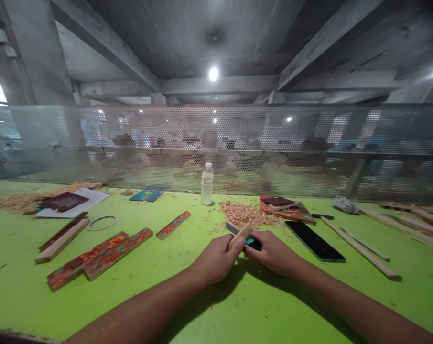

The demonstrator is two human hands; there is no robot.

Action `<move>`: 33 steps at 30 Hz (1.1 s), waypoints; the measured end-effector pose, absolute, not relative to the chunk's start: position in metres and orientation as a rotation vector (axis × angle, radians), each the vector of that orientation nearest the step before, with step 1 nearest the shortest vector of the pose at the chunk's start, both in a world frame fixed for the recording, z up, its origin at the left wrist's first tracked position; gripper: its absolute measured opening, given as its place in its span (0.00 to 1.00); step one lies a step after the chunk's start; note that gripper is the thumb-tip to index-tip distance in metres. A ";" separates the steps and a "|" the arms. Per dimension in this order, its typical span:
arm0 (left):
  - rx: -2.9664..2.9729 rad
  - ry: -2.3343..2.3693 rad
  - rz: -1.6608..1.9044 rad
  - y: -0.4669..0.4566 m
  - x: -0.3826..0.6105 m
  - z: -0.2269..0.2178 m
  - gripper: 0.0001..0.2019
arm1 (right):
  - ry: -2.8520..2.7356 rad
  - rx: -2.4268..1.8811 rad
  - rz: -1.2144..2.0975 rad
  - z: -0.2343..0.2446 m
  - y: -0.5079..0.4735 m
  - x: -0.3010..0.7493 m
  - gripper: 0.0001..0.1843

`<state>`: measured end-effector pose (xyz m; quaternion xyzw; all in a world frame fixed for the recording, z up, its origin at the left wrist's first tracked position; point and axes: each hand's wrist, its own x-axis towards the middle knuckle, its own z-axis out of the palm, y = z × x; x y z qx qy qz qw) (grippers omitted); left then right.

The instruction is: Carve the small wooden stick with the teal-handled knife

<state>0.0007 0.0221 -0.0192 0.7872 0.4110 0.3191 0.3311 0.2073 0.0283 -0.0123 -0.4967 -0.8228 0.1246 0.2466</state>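
Observation:
My left hand [216, 260] is closed round a short wooden stick [241, 235], whose tip pokes out above the thumb. My right hand [274, 253] is closed on a dark tool with a teal handle [238, 231], its blade end lying against the stick. Both hands rest low over the green table [209, 306], just in front of a heap of wood shavings [247, 215].
Painted colourful wooden strips [98, 258] and plain slats [60, 239] lie to the left, with a ring [102, 222] and papers. A plastic bottle [207, 184] stands behind. A black phone [315, 241] and long sticks [362, 251] lie right. Mesh screen [216, 143] at the back.

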 end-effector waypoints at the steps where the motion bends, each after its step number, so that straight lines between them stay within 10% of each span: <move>1: 2.054 1.076 0.837 0.022 0.000 -0.020 0.24 | -2.236 -1.356 0.332 -0.012 0.029 0.207 0.19; 33: 1.960 1.131 0.921 0.020 0.001 -0.018 0.28 | -2.032 -1.413 0.221 -0.017 0.035 0.210 0.28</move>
